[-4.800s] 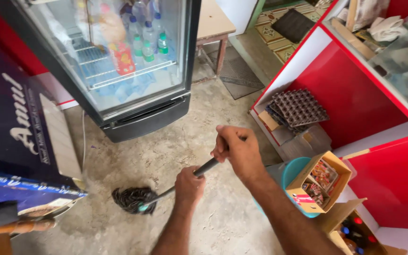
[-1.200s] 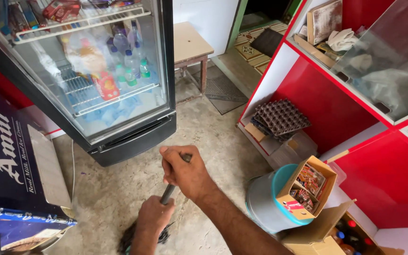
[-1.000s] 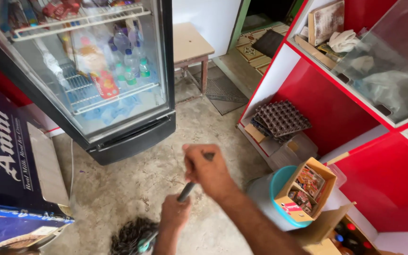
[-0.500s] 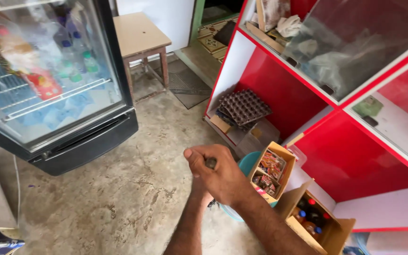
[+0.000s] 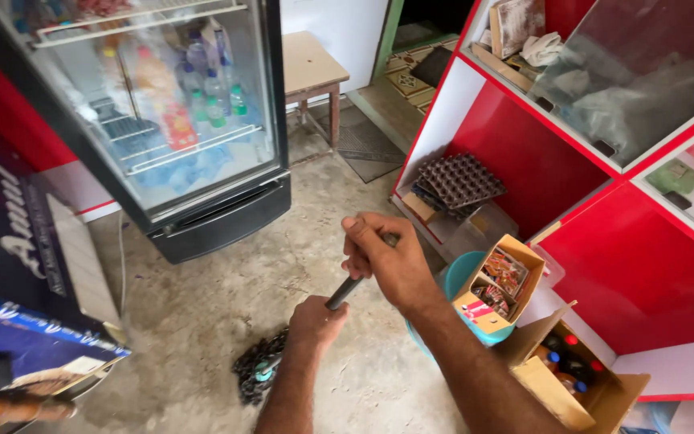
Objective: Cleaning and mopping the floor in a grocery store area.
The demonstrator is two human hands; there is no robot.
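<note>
Both my hands grip a dark mop handle [image 5: 344, 291]. My right hand [image 5: 383, 259] is closed around the top end of the handle. Lower down, my left hand [image 5: 315, 320] is wrapped around the shaft. The dark stringy mop head [image 5: 255, 370] rests on the rough concrete floor [image 5: 202, 313] just below and left of my left hand.
A glass-door drinks fridge [image 5: 162, 120] stands at the upper left. A red and white shelf unit [image 5: 604, 201] fills the right side, with egg trays [image 5: 459, 181] inside. A blue bucket [image 5: 461, 277], cardboard boxes [image 5: 500, 285] and a wooden stool [image 5: 308, 68] stand nearby.
The mop head has swung in front of the fridge and back toward me. My view panned right, then back left. Both hands kept their grip on the handle.
</note>
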